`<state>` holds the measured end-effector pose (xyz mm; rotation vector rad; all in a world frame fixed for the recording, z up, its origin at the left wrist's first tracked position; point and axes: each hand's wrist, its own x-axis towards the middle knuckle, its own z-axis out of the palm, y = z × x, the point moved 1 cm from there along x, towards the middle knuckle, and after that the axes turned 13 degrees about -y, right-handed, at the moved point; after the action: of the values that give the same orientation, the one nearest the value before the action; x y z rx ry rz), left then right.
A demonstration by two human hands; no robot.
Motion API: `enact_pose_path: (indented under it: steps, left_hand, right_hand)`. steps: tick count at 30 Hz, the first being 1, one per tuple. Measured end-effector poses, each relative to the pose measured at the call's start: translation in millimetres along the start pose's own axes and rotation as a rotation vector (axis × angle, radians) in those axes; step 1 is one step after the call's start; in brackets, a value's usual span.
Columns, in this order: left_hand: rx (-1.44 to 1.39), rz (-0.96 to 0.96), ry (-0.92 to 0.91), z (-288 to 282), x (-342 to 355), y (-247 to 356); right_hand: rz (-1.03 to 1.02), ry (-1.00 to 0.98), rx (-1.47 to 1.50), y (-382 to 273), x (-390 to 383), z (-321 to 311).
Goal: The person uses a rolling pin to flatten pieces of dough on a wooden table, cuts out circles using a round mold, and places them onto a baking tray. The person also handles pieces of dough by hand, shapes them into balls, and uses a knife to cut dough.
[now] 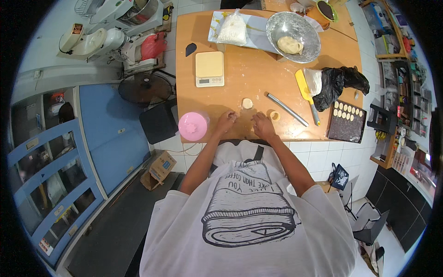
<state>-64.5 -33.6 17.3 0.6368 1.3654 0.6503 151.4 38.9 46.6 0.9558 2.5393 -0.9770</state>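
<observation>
A small flat round of pale dough (247,103) lies on the wooden table, just beyond my hands. My left hand (226,122) rests near the table's front edge, fingers loosely bent, with nothing visible in it. Across a short gap, my right hand (263,125) is low over the tabletop, its fingers partly stretched and no object showing between them. Close beside the right fingers sits a pale ring-shaped cutter (275,116), apart from the hand. A metal rolling rod (287,110) lies slanted to the right of the dough round.
Left stand a pink lidded container (193,126) and a kitchen scale (209,69). A metal bowl (312,51) holds dough (290,45), beside a bag of white powder (232,30). Rightward are a yellow spatula (302,86), black plastic bags (331,85) and a dark tray (344,131) with several dough pieces.
</observation>
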Motion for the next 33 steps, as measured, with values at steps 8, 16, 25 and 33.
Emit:
enact_pose_path:
  steps: [8, 16, 25, 33]
  left_hand:
    - [0.599, 0.368, 0.099, 5, 20, 16]
    - [1.112, 0.392, 0.001, 21, 11, 22]
    - [1.185, 0.479, 0.081, 31, 1, 32]
    - [1.397, 0.384, 0.038, 80, 10, 49]
  right_hand:
    - [0.038, 0.250, 0.289, 10, 29, -10]
    - [0.105, -0.044, -0.136, 2, 34, -1]
    - [0.330, 0.455, 0.094, 50, -5, -38]
    - [0.643, 0.116, -0.047, 124, -62, -36]
